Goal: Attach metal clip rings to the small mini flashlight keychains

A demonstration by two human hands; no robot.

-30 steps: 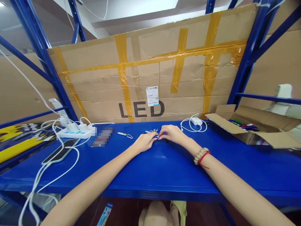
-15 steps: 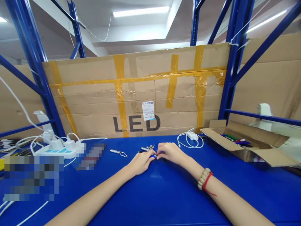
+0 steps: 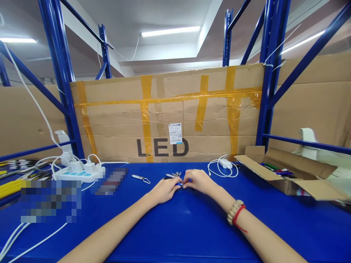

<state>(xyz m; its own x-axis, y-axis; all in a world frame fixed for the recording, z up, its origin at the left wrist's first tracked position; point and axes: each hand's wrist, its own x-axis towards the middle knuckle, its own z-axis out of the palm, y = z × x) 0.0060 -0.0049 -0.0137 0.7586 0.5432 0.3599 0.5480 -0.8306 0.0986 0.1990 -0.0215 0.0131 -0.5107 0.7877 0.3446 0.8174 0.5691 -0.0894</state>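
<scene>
My left hand (image 3: 166,190) is closed in a pinch round a small blue-and-silver keychain piece (image 3: 179,184), whose shape is mostly hidden by the fingers. From the other side, the bent fingers of my right hand (image 3: 199,180) pinch the silver end of the same piece. Just behind the fingertips lie several small silver metal parts (image 3: 177,174), partly covered by my hands. To the left rests a silver keychain torch (image 3: 137,177) with a carabiner clip at its right end.
A white power strip (image 3: 79,175) with plugs and cables stands at left. A coiled white cable with an adapter (image 3: 225,164) lies behind my right hand. At right, an open cardboard box (image 3: 287,186) contains pens. A large cardboard sheet (image 3: 123,124) backs the blue table (image 3: 175,233).
My view has tilted up and turned slightly left, so the scene sits lower and the left side further right. Both hands stay closed on the blue-and-silver piece, with little visible finger movement.
</scene>
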